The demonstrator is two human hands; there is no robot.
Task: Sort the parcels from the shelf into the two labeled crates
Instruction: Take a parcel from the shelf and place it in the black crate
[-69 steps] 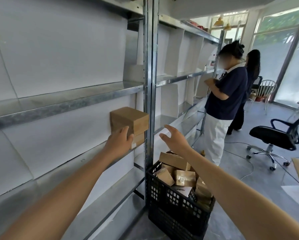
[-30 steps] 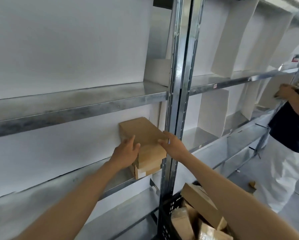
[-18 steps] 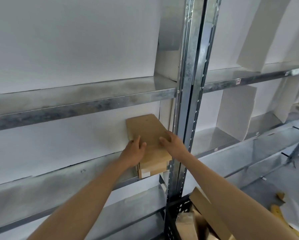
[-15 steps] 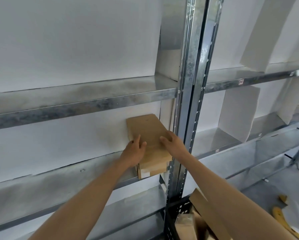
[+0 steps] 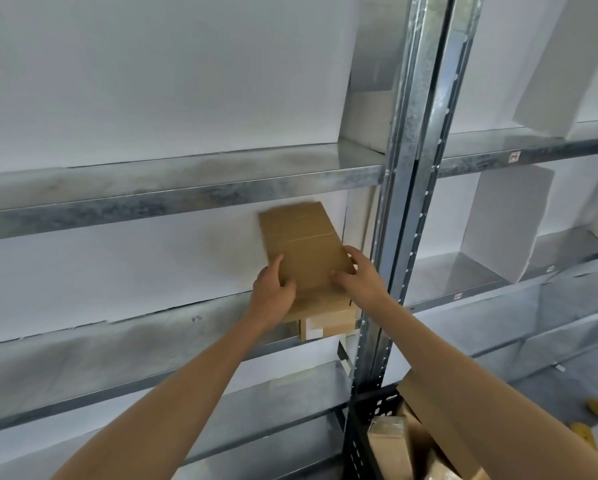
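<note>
A flat brown cardboard box [image 5: 302, 244] lies on top of a smaller taped parcel [image 5: 328, 329] on the middle metal shelf [image 5: 186, 327], close to the upright post [image 5: 408, 202]. My left hand [image 5: 273, 292] grips the box's near left edge, thumb on its top. On the near right corner, my right hand [image 5: 358, 280] holds the box with its fingers spread over the top. At the bottom right, a black crate [image 5: 377, 407] holds several brown parcels [image 5: 391, 441]; my right arm hides most of it.
Metal shelves run above [image 5: 186, 188] and below [image 5: 273, 403] the one with the box. White divider boards [image 5: 505, 220] stand in the bays to the right. Yellow scraps [image 5: 595, 407] lie on the grey floor at the far right.
Both hands have closed onto the near end of the top box. The box now reaches higher toward the shelf above, its far end blurred. The view has moved closer.
</note>
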